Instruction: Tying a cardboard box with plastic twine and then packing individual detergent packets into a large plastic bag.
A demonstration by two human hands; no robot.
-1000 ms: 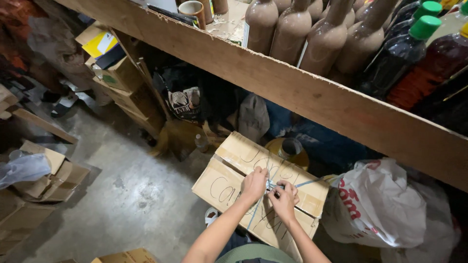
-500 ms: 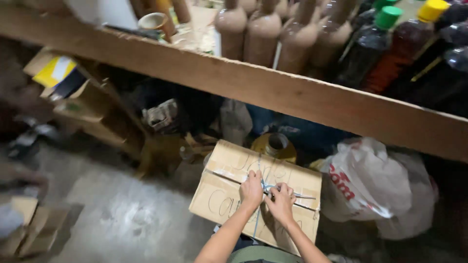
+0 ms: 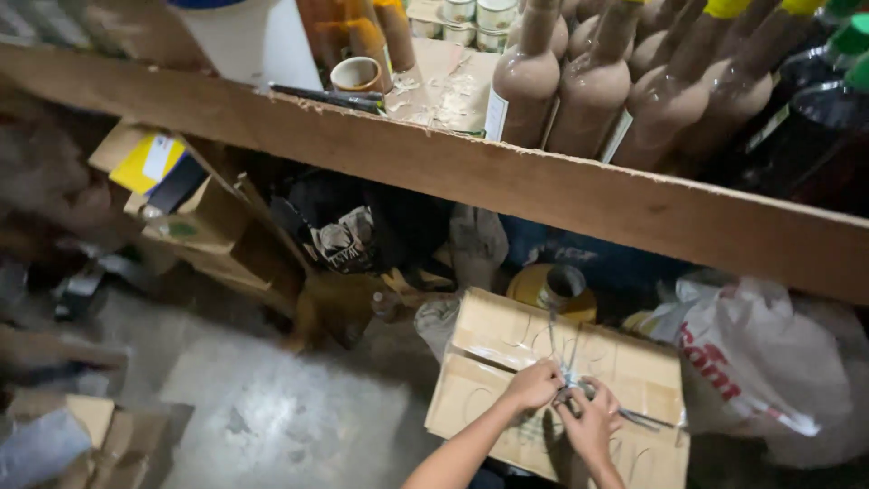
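Note:
A brown cardboard box (image 3: 507,344) lies on the floor below a wooden shelf, bound with thin pale plastic string (image 3: 563,349). My left hand (image 3: 532,384) and my right hand (image 3: 593,418) meet over the middle of the box top, fingers pinched on the knot of the string. Both forearms come up from the bottom edge. The knot itself is mostly hidden by my fingers.
A thick wooden shelf edge (image 3: 543,186) crosses above, carrying brown bottles (image 3: 597,81), dark bottles and small cans. A white plastic bag (image 3: 769,362) sits right of the box, a yellow container (image 3: 552,292) behind it. Cardboard boxes (image 3: 195,226) are stacked at left on the concrete floor (image 3: 272,417).
The view has shifted right and upward along the shelf. My hands stay on the string knot atop the box, fingers working closer together.

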